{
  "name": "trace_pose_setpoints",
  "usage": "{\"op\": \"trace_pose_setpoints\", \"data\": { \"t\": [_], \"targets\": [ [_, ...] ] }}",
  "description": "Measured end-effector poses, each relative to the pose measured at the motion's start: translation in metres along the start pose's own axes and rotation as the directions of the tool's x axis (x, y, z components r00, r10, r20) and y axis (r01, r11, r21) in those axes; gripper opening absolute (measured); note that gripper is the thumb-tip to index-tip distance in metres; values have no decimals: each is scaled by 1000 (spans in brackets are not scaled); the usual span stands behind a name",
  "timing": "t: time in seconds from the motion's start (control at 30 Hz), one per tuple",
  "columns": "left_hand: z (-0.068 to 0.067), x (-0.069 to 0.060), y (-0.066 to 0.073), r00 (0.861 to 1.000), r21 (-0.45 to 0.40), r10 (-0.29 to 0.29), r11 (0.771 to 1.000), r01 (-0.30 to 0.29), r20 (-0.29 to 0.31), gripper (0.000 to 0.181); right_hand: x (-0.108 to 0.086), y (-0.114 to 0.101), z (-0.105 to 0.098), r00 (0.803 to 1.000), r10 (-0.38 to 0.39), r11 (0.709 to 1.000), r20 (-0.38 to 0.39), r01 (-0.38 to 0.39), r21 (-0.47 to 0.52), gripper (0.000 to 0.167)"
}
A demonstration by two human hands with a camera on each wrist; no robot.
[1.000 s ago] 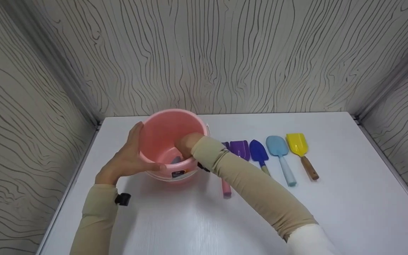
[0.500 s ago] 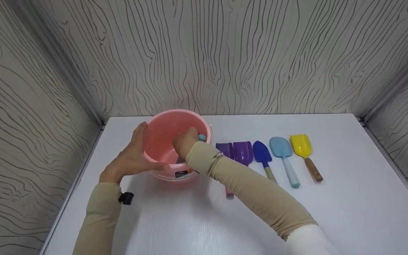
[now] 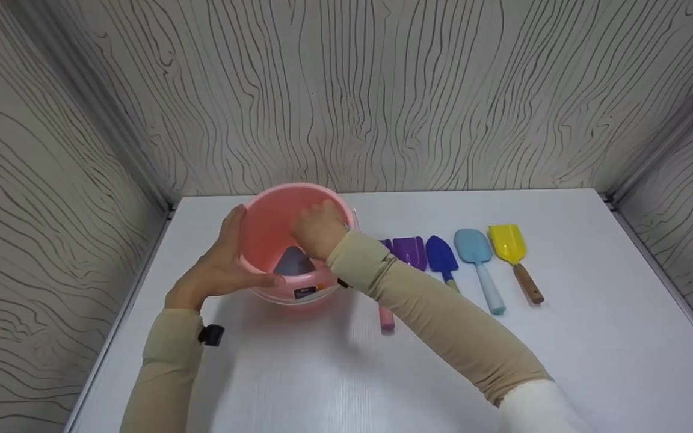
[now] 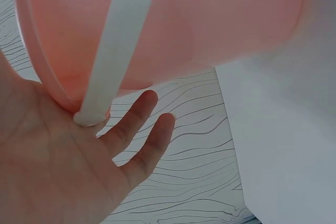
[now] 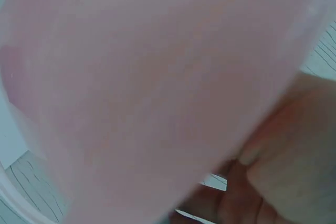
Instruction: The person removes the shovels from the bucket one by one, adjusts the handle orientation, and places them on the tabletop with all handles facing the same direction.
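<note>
A pink bucket (image 3: 268, 225) stands tilted on the white table, its mouth facing me. My left hand (image 3: 211, 270) holds it by the left side of the rim, the thumb along the front edge and the fingers outside. In the left wrist view, two fingers (image 4: 152, 140) stretch beside the bucket's white handle (image 4: 118, 51). Inside the bucket, my right hand (image 3: 319, 231) is curled, with a small teal handle end showing beside it. Below that hand lies the grey blade of a shovel (image 3: 292, 262). The bucket wall hides most of the right fingers in the right wrist view.
To the right lie a purple shovel (image 3: 409, 251), a dark blue trowel (image 3: 440, 255), a light blue shovel (image 3: 474, 246) and a yellow shovel (image 3: 508, 243) with a wooden handle. A pink handle (image 3: 386, 320) shows under my right forearm. Patterned walls (image 3: 346, 96) enclose the table.
My right hand has risen a little within the bucket, and more of the grey blade shows. The teal handle end came into sight. My left hand keeps its hold on the rim.
</note>
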State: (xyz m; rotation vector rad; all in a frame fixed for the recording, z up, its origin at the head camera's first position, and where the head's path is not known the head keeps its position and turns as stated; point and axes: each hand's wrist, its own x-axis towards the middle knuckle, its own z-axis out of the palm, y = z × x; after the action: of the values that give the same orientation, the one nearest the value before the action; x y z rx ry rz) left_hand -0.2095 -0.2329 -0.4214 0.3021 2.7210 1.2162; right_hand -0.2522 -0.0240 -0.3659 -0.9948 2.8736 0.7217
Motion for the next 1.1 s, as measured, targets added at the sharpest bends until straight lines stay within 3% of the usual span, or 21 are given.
{"op": "trace_pose_setpoints", "data": {
  "t": [0.27,0.43,0.73,1.0,1.1],
  "targets": [
    [1,-1,-1,1000,-2,13,1000,-13,-6,152,-14,18,-8,994,21,991,-108,-7,133,7],
    [1,-2,0,1000,-1,8,1000,-8,-19,152,-27,32,-16,991,45,974,-124,-16,227,9],
    [1,0,2,999,-22,10,1000,-11,-30,151,-54,64,-23,982,91,913,-164,-17,408,16],
    [2,1,1,999,-44,19,999,-20,-30,149,-69,91,-16,983,82,820,-163,26,572,22],
    [2,2,1,999,-47,23,999,-24,-28,150,-74,103,-11,982,91,816,-166,22,578,21]
  ]
}}
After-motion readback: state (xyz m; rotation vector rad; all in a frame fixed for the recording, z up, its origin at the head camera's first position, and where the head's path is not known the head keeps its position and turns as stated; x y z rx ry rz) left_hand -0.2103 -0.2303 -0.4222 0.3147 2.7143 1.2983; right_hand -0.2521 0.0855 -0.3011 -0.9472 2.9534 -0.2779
